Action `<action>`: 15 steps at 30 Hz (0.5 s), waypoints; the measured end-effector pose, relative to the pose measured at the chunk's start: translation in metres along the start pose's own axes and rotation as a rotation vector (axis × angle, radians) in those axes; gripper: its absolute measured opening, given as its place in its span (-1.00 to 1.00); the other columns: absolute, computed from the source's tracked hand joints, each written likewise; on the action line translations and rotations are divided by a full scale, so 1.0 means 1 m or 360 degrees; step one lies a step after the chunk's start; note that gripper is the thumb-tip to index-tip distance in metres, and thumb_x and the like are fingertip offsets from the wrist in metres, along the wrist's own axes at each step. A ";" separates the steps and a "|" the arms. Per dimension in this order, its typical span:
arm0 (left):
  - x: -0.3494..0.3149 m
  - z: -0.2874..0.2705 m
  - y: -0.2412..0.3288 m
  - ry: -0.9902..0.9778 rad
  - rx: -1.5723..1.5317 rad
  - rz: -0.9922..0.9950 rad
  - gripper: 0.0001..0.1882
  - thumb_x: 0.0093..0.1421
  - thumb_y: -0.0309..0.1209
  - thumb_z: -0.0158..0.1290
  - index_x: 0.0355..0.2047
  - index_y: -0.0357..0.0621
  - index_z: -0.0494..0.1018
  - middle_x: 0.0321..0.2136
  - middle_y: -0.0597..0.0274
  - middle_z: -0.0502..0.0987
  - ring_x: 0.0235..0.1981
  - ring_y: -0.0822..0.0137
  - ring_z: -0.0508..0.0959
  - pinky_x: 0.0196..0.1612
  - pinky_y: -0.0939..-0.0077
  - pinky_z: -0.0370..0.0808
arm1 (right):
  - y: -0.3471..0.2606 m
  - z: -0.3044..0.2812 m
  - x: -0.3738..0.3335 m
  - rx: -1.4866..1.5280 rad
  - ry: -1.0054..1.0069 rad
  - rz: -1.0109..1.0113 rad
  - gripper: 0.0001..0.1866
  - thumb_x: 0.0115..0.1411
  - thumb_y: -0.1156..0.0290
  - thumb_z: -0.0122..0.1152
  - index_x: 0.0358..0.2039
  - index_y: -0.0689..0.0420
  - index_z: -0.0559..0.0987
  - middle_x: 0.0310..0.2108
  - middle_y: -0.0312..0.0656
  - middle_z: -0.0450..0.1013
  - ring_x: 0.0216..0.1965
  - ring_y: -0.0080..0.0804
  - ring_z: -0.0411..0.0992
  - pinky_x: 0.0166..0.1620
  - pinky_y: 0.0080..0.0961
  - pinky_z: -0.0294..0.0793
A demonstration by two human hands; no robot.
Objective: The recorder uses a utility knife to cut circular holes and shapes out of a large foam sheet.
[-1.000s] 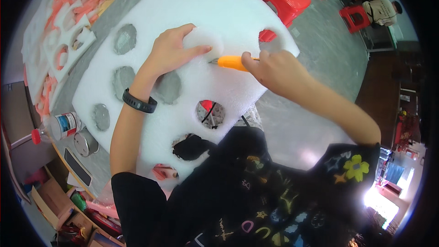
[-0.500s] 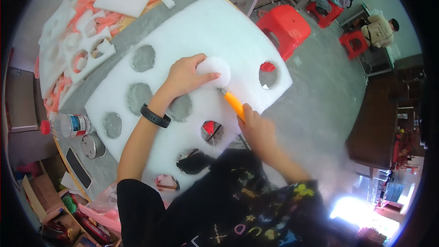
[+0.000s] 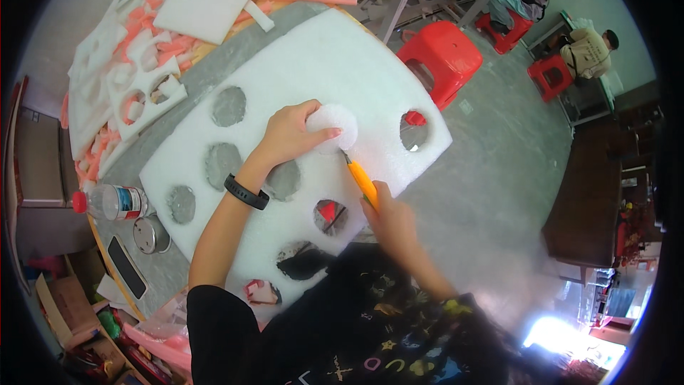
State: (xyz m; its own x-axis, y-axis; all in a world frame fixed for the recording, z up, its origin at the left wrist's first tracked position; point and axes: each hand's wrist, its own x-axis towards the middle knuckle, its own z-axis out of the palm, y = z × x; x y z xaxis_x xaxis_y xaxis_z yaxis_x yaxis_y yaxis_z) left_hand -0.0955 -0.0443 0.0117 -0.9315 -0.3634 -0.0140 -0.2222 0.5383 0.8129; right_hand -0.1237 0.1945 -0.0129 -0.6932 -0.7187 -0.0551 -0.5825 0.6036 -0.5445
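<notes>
A large white foam sheet with several round holes lies across the table and juts past its right edge. My left hand presses a round white foam disc onto the sheet, thumb on top and fingers curled about its far left side. Closed round a yellow utility knife, my right hand is to the lower right of the disc. The knife's blade points up at the disc's lower edge; whether its tip enters the foam I cannot make out. A black band circles my left wrist.
Foam offcuts, white and pink, pile up at the far left. A plastic bottle, a tin can and a phone are on the table's left side. Beyond the sheet stands a red stool. Two people sit farther back.
The view has shifted slightly, so the sheet appears lower. The knife stays beside the disc's lower edge, now held more upright, and my left hand keeps its grip on the disc.
</notes>
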 end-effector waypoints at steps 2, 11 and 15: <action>-0.001 -0.001 0.001 0.0003 0.0029 0.0019 -0.64 -0.05 -0.19 0.19 -0.34 -0.20 0.46 -0.46 0.12 0.55 -0.42 0.28 0.55 -0.30 0.48 0.44 | 0.005 -0.005 0.001 -0.0012 0.0013 0.0012 -0.67 0.12 0.27 0.10 -0.16 0.11 0.30 -0.60 -0.01 0.44 -0.59 -0.01 0.42 -0.52 -0.18 0.38; -0.001 -0.002 -0.002 0.0002 0.0128 0.0060 -0.60 -0.06 -0.11 0.18 -0.34 -0.14 0.45 -0.46 0.09 0.54 -0.40 0.13 0.54 -0.31 0.38 0.43 | 0.014 -0.083 0.021 -0.1164 0.0035 -0.0834 -0.64 -0.02 0.38 0.12 -0.16 0.12 0.39 -0.67 -0.27 0.32 -0.72 -0.44 0.39 -0.69 -0.51 0.32; 0.000 -0.002 0.000 -0.0004 0.0147 0.0073 -0.60 -0.06 -0.11 0.18 -0.33 -0.14 0.45 -0.45 0.08 0.54 -0.39 0.13 0.54 -0.30 0.37 0.42 | 0.006 -0.106 0.031 -0.1446 0.0048 -0.1003 -0.65 -0.02 0.41 0.11 -0.16 0.12 0.40 -0.66 -0.31 0.28 -0.72 -0.51 0.31 -0.64 -0.58 0.23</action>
State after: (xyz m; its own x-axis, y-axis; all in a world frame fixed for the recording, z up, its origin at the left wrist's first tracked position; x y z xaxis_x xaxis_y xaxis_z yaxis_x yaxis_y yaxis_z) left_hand -0.0950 -0.0462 0.0130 -0.9421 -0.3347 0.0206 -0.2046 0.6223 0.7555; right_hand -0.1943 0.2124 0.0708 -0.1655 -0.9853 0.0428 -0.9212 0.1699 0.3501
